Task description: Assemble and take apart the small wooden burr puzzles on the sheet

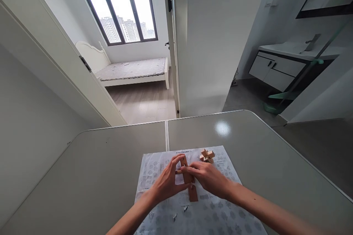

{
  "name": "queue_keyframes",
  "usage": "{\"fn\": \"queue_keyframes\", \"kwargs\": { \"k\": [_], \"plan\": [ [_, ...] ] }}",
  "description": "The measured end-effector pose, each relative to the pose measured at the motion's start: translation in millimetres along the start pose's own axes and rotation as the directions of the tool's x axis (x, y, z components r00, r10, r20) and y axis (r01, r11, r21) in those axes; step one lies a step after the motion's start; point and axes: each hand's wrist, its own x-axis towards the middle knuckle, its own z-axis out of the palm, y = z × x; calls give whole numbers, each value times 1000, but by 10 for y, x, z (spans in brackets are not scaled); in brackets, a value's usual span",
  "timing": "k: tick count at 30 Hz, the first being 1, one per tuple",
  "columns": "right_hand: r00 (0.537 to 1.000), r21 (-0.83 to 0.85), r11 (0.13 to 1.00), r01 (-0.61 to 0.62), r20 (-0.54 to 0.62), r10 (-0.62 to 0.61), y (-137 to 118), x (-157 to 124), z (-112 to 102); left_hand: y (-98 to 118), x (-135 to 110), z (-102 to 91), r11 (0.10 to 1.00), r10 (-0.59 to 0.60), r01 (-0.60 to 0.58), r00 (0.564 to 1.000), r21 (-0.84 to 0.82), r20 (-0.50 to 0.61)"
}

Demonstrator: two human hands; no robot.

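Note:
Both my hands meet over a brown wooden puzzle piece (192, 192) that lies lengthwise on a printed instruction sheet (220, 213). My left hand (167, 181) curls around its left side, thumb and fingers pinching the upper part. My right hand (208, 178) reaches in from the right, fingers closed on the same piece near its top. Just beyond my right hand stands a small light-wood assembled burr puzzle (207, 156), touched by neither hand.
The sheet lies on a grey table (96, 169) with a centre seam. Small dark bits (185, 208) lie on the sheet's near part. Beyond the table a doorway opens to a bedroom with a bed (132, 69); a vanity cabinet (278, 69) stands at the right.

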Motion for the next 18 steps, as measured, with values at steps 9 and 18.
{"fn": "queue_keyframes", "kwargs": {
  "k": [9, 18],
  "plan": [
    [989, 153, 979, -133, -49, 142, -14, 8, -2, -30, 305, -196, 995, 73, -78, 995, 69, 69],
    [980, 228, 962, -149, -98, 175, -16, 26, -11, 34, 483, -346, 992, 112, -120, 983, 46, 145]
  ]
}}
